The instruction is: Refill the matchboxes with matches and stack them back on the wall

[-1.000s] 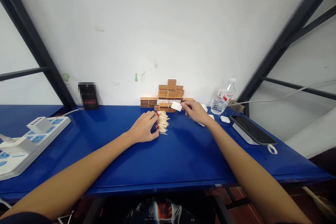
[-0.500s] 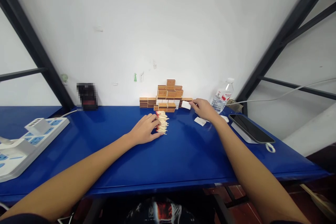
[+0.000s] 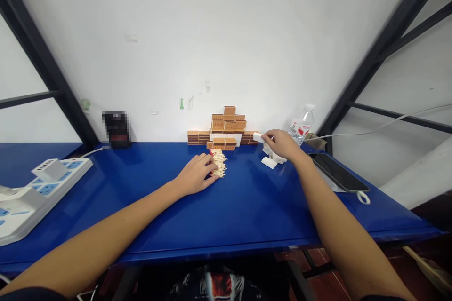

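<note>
A pile of red-tipped matches point(image 3: 219, 163) lies on the blue table in front of a stack of matchboxes point(image 3: 229, 125). My left hand point(image 3: 197, 172) rests at the pile's left side, its curled fingers and thumb closed against the matches; the fingertips are partly hidden among them. Between the fingertips and thumb of my right hand point(image 3: 280, 143) is a small white matchbox tray point(image 3: 258, 137), held just above the table by the stack's right end. Several more white trays point(image 3: 269, 163) lie loose below that hand, some partly covered by it.
A water bottle point(image 3: 302, 124) stands behind my right hand. Further right lies a phone point(image 3: 337, 172) with a white cable. On the left are a power strip point(image 3: 52, 188) with plugs and a dark, pixelated object point(image 3: 117, 130) against the wall.
My right hand has shifted slightly right and back with the white tray, which is now turned edge-on. The left thumb has drawn a little closer to the fingers at the matches.
</note>
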Motion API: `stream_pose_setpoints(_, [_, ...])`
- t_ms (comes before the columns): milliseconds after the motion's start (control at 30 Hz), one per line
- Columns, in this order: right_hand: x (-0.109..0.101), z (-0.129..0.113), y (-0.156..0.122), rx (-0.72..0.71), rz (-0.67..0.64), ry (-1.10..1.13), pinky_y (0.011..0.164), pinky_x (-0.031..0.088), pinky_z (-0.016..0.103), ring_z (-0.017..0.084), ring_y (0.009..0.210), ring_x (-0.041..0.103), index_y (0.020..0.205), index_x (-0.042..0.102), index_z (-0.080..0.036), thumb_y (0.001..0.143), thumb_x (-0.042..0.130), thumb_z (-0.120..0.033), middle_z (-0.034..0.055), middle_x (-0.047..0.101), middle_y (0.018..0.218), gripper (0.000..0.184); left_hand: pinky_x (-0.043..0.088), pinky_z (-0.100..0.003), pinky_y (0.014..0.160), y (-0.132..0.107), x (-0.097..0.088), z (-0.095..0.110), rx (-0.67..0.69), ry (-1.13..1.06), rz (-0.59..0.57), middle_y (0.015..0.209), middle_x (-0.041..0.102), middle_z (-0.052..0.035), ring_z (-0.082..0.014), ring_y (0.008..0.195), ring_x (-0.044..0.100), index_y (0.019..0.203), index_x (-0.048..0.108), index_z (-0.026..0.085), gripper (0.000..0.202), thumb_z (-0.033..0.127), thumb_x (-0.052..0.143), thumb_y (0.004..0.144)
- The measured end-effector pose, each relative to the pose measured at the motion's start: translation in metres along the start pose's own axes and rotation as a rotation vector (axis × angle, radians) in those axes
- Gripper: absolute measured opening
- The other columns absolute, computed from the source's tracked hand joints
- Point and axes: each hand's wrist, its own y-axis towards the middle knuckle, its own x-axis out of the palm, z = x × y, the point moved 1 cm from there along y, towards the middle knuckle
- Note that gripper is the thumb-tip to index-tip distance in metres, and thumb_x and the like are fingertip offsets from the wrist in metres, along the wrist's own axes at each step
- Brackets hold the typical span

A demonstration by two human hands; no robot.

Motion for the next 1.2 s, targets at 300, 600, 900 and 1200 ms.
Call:
stream_pose_setpoints(300, [-0.007, 0.006, -0.007, 0.03, -0.215, 0.146, 0.064, 0.044, 0.025, 0.018, 0.071, 0.066, 0.084, 0.074, -0.017, 0.085, 0.069, -0.033, 0.0049, 0.075, 0.079, 0.017, 0.046, -0.039, 0.083, 0.001, -0.002, -0.002, -0.009, 0.055, 0.036, 0.109, 0.064, -0.0088, -0.0249, 0.097, 0.056, 0.113, 0.061, 0.019, 0.018, 0.031, 0.059, 0.1])
stream_pose_setpoints(600, [-0.01, 0.002, -0.014, 0.172, -0.547, 0.075, 0.055, 0.041, 0.026, 0.017, 0.063, 0.065, 0.073, 0.072, -0.018, 0.072, 0.082, -0.034, 0.0046, 0.074, 0.073, 0.019, 0.044, -0.036, 0.079, 0.002, 0.001, -0.004, 0.007, 0.052, 0.059, 0.095, 0.062, -0.006, -0.0219, 0.089, 0.053, 0.092, 0.061, 0.019, 0.012, 0.026, 0.059, 0.101])
stream_pose_setpoints(900, [0.0, -0.009, -0.013, 0.214, -0.597, -0.001, 0.055, 0.043, 0.027, 0.018, 0.057, 0.066, 0.069, 0.067, -0.02, 0.075, 0.082, -0.03, 0.0028, 0.07, 0.062, 0.019, 0.045, -0.037, 0.081, 0.003, 0.002, -0.002, 0.005, 0.043, 0.021, 0.096, 0.063, -0.0071, -0.0219, 0.09, 0.055, 0.093, 0.065, 0.019, 0.02, 0.03, 0.052, 0.105])
stream_pose_setpoints(1200, [0.0, -0.001, -0.009, 0.199, -0.5, -0.108, 0.06, 0.043, 0.028, 0.021, 0.071, 0.069, 0.075, 0.07, -0.02, 0.079, 0.08, -0.036, 0.0066, 0.075, 0.076, 0.019, 0.045, -0.037, 0.081, 0.003, 0.0, 0.001, 0.015, 0.003, 0.027, 0.098, 0.064, -0.0075, -0.023, 0.091, 0.056, 0.096, 0.061, 0.02, 0.016, 0.032, 0.055, 0.103])
